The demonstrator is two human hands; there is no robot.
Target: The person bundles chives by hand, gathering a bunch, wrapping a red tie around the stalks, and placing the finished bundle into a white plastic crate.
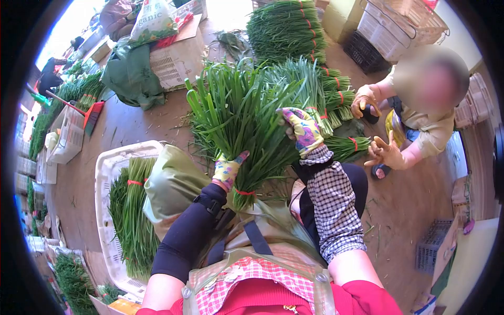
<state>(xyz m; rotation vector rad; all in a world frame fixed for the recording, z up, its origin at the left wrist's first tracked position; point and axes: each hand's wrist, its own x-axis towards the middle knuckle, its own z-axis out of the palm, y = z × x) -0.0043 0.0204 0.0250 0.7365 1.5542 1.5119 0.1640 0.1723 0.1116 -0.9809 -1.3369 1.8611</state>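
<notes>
My left hand (pixel 229 169), in a flowered glove, is wrapped round a large bunch of green leafy stalks (pixel 236 113) near its lower end. A red band (pixel 244 192) circles the bunch just below that hand. My right hand (pixel 302 128), in a yellow flowered glove, is at the right side of the leaves with its fingers bent; what they hold, if anything, is hidden among the leaves. Behind and to the right lie more banded bunches (pixel 344 144). At my left, a white crate (pixel 105 210) holds long banded bunches.
A person (pixel 433 126) crouches at the right, both gloved hands near the banded bunches. A tall green stack (pixel 286 31) stands at the back. A red broom (pixel 93 116), a box with a green cloth (pixel 134 76), and dark crates (pixel 433 244) stand around the floor.
</notes>
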